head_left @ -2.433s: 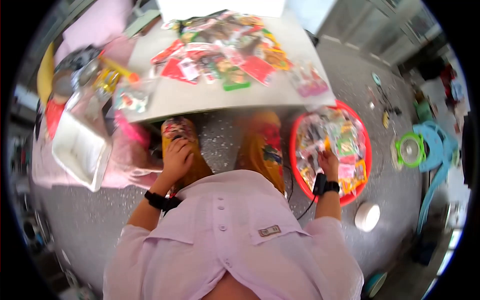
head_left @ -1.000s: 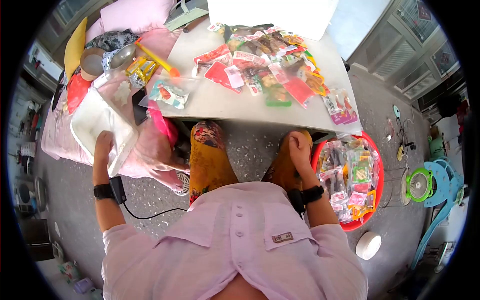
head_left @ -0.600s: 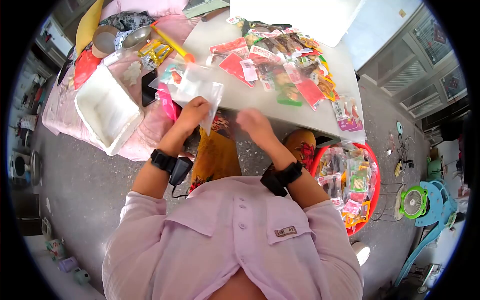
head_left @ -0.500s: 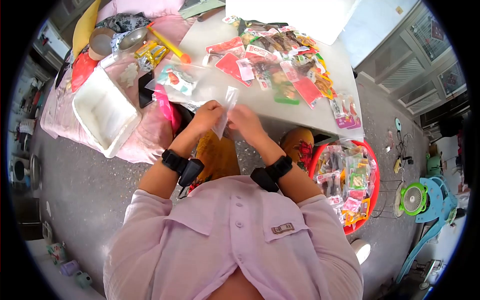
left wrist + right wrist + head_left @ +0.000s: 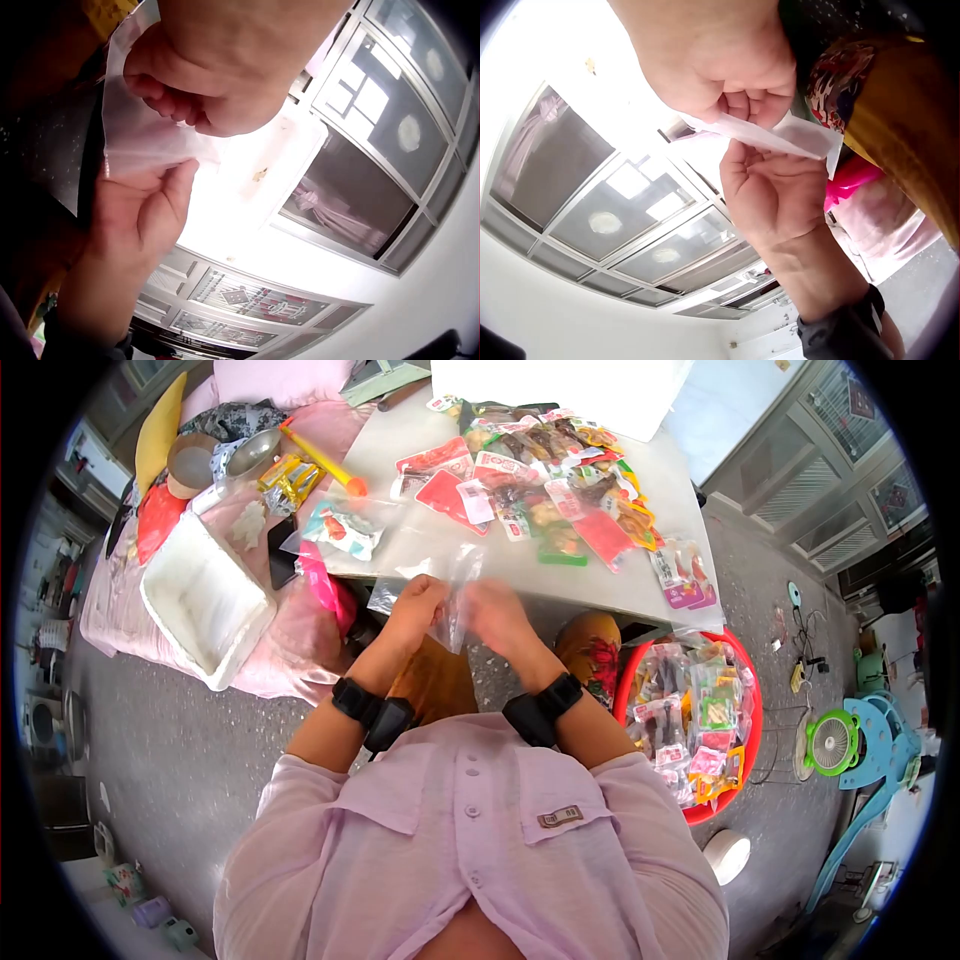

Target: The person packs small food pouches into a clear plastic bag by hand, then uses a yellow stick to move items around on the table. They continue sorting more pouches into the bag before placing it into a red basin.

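A clear plastic bag (image 5: 458, 590) hangs between my two hands at the table's front edge, above my lap. My left hand (image 5: 415, 608) pinches one side of it with curled fingers. Opposite, my right hand (image 5: 497, 618), slightly blurred, pinches the other side. In the left wrist view the see-through bag (image 5: 124, 139) spans from the left hand (image 5: 210, 75) at the top to the right hand (image 5: 135, 217) below. From the right wrist the bag's edge (image 5: 780, 139) shows as a pale strip between both sets of fingertips.
Sealed snack packets (image 5: 540, 480) lie heaped on the white table (image 5: 400, 540). A red basin (image 5: 757, 730) full of packets stands at the right on the floor. To the left, a white foam box (image 5: 205, 605) and a dark phone (image 5: 283, 550) rest on pink cloth.
My right hand has left the basin and my left hand my knee. The left hand went to the foam box, then came back with the clear bag; now both hands hold it.
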